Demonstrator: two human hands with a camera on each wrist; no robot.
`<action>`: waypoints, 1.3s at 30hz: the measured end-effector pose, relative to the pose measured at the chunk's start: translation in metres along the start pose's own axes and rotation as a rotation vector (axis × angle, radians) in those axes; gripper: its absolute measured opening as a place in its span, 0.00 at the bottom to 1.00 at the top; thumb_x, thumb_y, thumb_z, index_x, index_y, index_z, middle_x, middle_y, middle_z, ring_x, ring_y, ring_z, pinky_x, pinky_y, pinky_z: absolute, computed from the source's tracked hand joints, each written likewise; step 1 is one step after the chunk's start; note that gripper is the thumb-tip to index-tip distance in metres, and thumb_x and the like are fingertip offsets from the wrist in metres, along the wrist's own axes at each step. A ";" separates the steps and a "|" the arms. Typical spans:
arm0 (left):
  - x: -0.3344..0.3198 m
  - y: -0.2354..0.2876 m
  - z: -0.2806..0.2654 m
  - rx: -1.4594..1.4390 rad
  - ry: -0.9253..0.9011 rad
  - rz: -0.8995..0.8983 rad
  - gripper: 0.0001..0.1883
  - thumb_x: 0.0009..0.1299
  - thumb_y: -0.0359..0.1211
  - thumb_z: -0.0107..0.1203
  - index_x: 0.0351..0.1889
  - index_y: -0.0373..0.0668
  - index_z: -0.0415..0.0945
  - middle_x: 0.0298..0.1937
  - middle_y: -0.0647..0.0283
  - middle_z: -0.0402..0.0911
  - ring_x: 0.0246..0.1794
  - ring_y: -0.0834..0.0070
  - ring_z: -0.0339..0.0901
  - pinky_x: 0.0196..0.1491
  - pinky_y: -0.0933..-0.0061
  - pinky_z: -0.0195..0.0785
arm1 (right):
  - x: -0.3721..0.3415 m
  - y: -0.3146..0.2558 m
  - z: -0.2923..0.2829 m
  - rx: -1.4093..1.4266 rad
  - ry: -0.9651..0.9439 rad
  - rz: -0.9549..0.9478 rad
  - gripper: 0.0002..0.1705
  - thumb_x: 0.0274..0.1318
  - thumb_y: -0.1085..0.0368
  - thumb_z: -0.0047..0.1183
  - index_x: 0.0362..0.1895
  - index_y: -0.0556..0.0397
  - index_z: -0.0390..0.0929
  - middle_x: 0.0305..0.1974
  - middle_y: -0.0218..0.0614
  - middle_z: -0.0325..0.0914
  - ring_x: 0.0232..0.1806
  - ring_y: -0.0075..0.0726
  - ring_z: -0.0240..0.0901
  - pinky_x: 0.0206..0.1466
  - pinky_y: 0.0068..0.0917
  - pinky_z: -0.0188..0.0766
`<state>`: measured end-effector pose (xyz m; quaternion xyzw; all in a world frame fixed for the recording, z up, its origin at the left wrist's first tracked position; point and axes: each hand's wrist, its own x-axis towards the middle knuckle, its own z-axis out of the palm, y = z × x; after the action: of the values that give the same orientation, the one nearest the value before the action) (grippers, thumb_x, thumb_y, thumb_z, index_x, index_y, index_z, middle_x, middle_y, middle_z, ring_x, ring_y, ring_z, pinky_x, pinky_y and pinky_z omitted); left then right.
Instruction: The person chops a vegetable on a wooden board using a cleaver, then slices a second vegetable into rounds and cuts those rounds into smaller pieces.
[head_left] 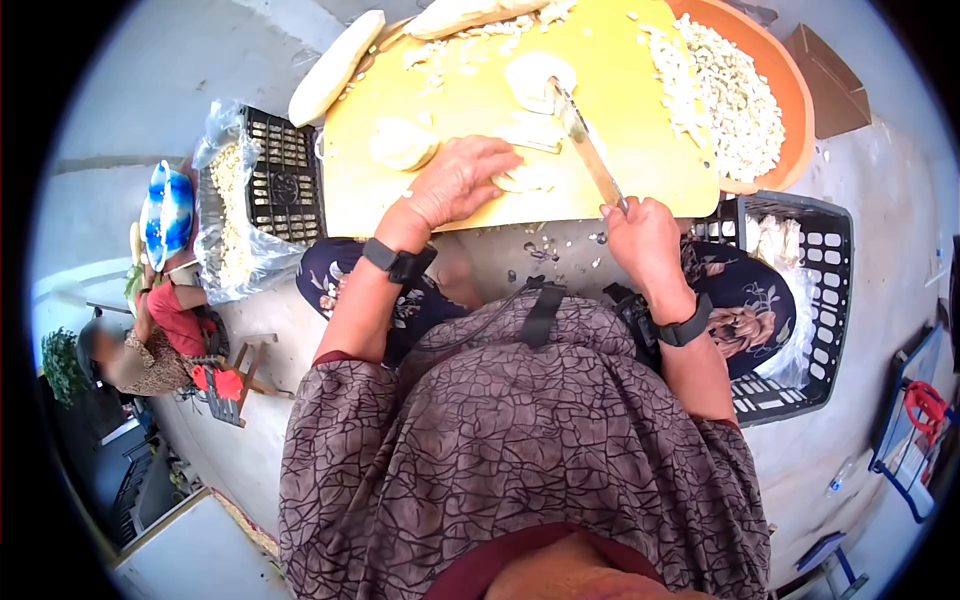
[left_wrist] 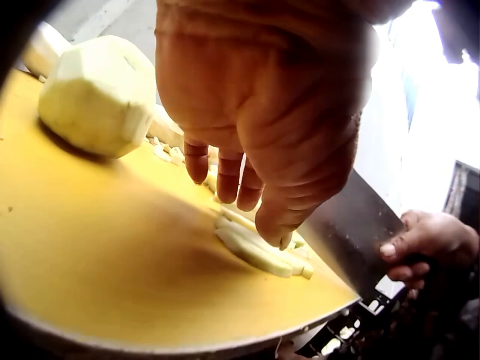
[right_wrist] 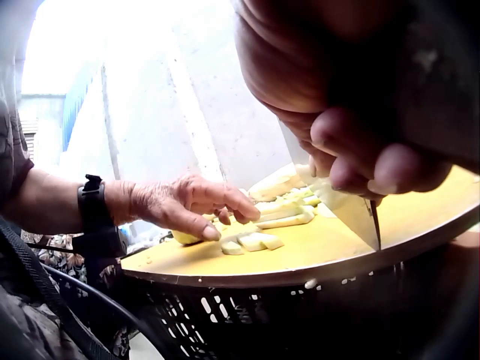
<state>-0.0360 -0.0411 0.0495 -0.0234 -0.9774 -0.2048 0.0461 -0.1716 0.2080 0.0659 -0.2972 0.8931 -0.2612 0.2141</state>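
The right hand (head_left: 645, 247) grips a cleaver (left_wrist: 356, 229); pale vegetable slices (left_wrist: 256, 252) lie just beside the relaxed, released fingers of the left hand (head_left: 458, 182).

the left arm (head_left: 358, 315) reaches forward, left hand (head_left: 460, 182) palm down, fingers loosely bent; the right arm (head_left: 690, 365) reaches forward, right hand (head_left: 643, 245) curled in a grip.

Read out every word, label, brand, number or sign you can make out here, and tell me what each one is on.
No text can be read in any view.
Black crate left of the yellow board: a round emblem, too small to read.
Bottle on the floor at far right: too small to tell whether it bears words.
Knife: no lettering that I can make out.
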 end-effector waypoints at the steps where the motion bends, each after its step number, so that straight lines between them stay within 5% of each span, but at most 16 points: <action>1: -0.002 -0.001 0.003 -0.023 -0.047 0.005 0.24 0.63 0.35 0.61 0.58 0.45 0.75 0.58 0.56 0.75 0.60 0.56 0.70 0.63 0.58 0.63 | 0.000 0.001 0.002 -0.010 0.011 -0.020 0.19 0.58 0.57 0.55 0.29 0.63 0.83 0.26 0.57 0.79 0.32 0.63 0.79 0.42 0.49 0.75; 11: 0.017 0.004 -0.003 0.081 0.135 -0.009 0.19 0.64 0.34 0.60 0.54 0.45 0.77 0.51 0.59 0.78 0.54 0.58 0.74 0.58 0.59 0.66 | 0.012 0.029 0.017 0.326 0.019 0.135 0.18 0.56 0.60 0.57 0.29 0.67 0.81 0.25 0.60 0.78 0.30 0.62 0.78 0.38 0.45 0.73; 19: 0.059 0.003 0.016 0.142 0.047 0.064 0.18 0.62 0.34 0.61 0.51 0.48 0.78 0.54 0.62 0.77 0.58 0.63 0.72 0.58 0.61 0.63 | 0.006 0.020 0.009 0.355 0.022 0.135 0.15 0.56 0.63 0.57 0.33 0.67 0.82 0.24 0.58 0.79 0.29 0.55 0.80 0.36 0.39 0.73; 39: 0.047 -0.019 0.013 0.302 0.109 -0.267 0.15 0.64 0.33 0.57 0.50 0.50 0.79 0.50 0.62 0.78 0.53 0.61 0.74 0.54 0.61 0.69 | 0.009 0.024 0.017 0.329 0.038 0.147 0.16 0.55 0.63 0.57 0.29 0.69 0.81 0.22 0.60 0.77 0.26 0.56 0.79 0.34 0.40 0.73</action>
<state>-0.0848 -0.0517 0.0348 0.1245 -0.9875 -0.0614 0.0743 -0.1797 0.2129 0.0364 -0.1874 0.8615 -0.3929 0.2615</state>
